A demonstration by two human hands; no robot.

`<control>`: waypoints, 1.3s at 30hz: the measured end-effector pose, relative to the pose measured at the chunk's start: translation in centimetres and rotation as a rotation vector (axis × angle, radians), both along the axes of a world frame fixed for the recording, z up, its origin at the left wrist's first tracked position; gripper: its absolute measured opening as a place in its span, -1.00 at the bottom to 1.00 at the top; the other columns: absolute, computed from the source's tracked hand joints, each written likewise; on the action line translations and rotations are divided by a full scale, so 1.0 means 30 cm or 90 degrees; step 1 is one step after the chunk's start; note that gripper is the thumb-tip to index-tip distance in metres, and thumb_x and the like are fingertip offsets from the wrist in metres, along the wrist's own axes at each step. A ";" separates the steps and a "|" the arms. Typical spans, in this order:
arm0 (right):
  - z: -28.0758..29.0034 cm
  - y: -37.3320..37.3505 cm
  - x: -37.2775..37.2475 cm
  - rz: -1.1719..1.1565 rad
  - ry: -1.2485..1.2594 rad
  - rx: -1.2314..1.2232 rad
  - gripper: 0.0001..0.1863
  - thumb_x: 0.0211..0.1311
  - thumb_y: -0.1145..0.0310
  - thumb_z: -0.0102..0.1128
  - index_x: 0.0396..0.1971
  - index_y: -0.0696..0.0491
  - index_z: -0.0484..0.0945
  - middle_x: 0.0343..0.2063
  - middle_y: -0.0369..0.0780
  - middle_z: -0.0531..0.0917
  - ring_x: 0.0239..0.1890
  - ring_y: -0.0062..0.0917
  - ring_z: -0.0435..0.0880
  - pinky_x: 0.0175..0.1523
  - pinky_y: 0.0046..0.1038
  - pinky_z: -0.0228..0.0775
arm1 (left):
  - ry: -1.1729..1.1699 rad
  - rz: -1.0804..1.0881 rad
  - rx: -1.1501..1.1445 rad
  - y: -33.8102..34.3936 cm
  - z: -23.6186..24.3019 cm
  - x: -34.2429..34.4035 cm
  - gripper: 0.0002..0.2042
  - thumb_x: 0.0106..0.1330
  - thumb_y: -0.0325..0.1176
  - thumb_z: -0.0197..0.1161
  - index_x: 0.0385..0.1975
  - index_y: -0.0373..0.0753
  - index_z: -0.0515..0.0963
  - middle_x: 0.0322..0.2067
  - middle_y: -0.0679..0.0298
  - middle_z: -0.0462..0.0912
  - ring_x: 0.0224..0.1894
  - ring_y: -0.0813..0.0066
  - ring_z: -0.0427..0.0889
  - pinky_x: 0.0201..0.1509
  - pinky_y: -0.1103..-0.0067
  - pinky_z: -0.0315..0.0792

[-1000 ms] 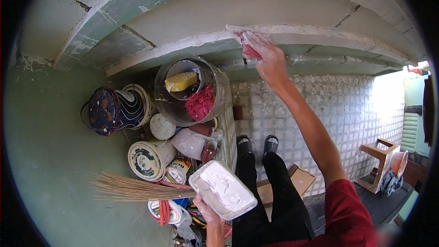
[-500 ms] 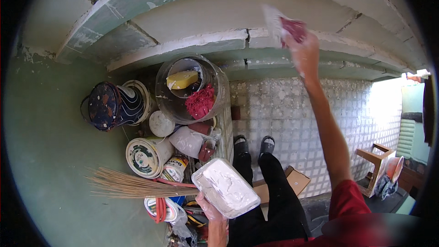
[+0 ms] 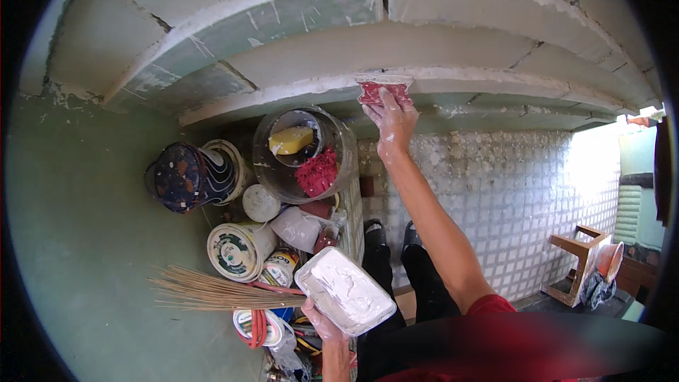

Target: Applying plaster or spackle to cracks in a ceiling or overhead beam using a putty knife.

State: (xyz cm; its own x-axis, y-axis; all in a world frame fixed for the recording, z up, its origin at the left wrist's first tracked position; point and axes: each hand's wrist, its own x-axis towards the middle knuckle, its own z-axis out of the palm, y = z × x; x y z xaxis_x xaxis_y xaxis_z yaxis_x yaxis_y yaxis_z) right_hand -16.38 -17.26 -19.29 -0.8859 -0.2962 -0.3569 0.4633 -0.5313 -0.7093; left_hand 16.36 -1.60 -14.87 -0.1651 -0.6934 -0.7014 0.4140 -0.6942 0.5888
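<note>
My right hand [image 3: 397, 124] is closed on a red putty spreader [image 3: 371, 90], its blade pressed along the white-coated edge of a wall ledge [image 3: 488, 80]. Fingers lie over the spreader's face, and white smears cover both tool and hand. Low in front of my body, my left hand [image 3: 327, 327] grips the near left side of a white rectangular tray [image 3: 376, 322]. Smooth white putty [image 3: 345, 288] fills the tray, with spread marks across its top.
Left of my legs stand a clear tub [image 3: 346, 163] with a yellow sponge [image 3: 291, 140] and red cloth [image 3: 317, 173], a lidded bucket [image 3: 233, 251], a dark spattered bucket [image 3: 177, 177] and a stick broom [image 3: 212, 290]. At right is a wooden stool [image 3: 581, 244].
My right hand has swung left and down with the spreader, from the wall above the ledge onto the ledge edge. The tray stays in my left hand, nearly unmoved.
</note>
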 end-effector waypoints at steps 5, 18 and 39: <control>0.070 -0.070 -0.124 0.069 0.055 0.029 -0.89 0.12 0.58 0.11 -0.34 0.24 0.43 -0.35 -0.11 0.56 -0.41 -0.30 0.64 -0.18 -0.28 0.63 | 0.040 0.003 0.005 -0.017 0.071 0.012 -0.34 0.21 0.13 -0.14 0.22 -0.20 0.23 0.13 0.18 0.39 0.11 0.21 0.43 0.19 0.34 0.33; 0.073 0.086 -0.101 0.167 0.074 0.042 -0.79 0.15 0.49 0.12 -0.20 0.21 0.49 -0.33 -0.12 0.62 -0.39 -0.40 0.66 -0.27 -0.33 0.65 | 0.068 -0.013 -0.060 -0.090 0.315 -0.010 -0.36 0.24 0.07 -0.16 0.23 -0.25 0.19 0.14 0.15 0.38 0.11 0.17 0.43 0.21 0.34 0.32; 0.032 0.103 -0.216 -0.120 0.401 0.538 -0.80 0.09 0.36 0.10 -0.44 0.22 0.56 -0.52 0.05 0.60 -0.43 -0.05 0.59 -0.27 -0.15 0.39 | 0.103 -0.058 -0.067 -0.062 0.408 0.050 -0.33 0.20 0.10 -0.11 0.26 -0.17 0.16 0.17 0.19 0.36 0.14 0.17 0.42 0.19 0.28 0.34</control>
State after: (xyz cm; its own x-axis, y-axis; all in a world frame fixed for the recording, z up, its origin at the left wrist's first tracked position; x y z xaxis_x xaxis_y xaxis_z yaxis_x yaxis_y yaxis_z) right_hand -22.87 -14.18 -18.32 -0.9878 -0.0064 0.1558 -0.1534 0.2197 -0.9634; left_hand 17.86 -3.46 -2.63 -0.3353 -0.7387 -0.5847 0.4474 -0.6710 0.5912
